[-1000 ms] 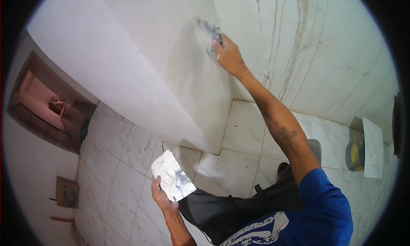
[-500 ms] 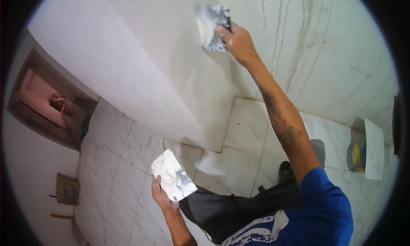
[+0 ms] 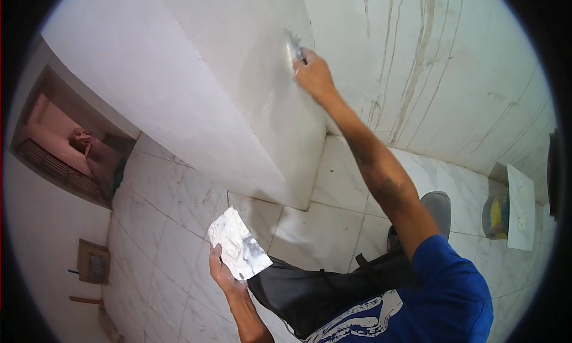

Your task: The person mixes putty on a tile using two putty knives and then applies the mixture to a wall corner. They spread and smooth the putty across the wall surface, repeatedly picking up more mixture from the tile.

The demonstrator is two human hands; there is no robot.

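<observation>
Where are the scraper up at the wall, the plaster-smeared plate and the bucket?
scraper (image 3: 294, 46): head view, on its grey blade.
plaster-smeared plate (image 3: 238, 245): head view, middle of its coated face.
bucket (image 3: 494, 215): head view, on its side.

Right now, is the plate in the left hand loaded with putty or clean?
Loaded: white putty covers most of the plate held in the left hand; a grey patch shows.

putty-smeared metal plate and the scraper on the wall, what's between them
Head view: only the smooth white plastered wall face and pale marble floor tiles separate the putty-smeared metal plate from the small metal scraper.
</observation>
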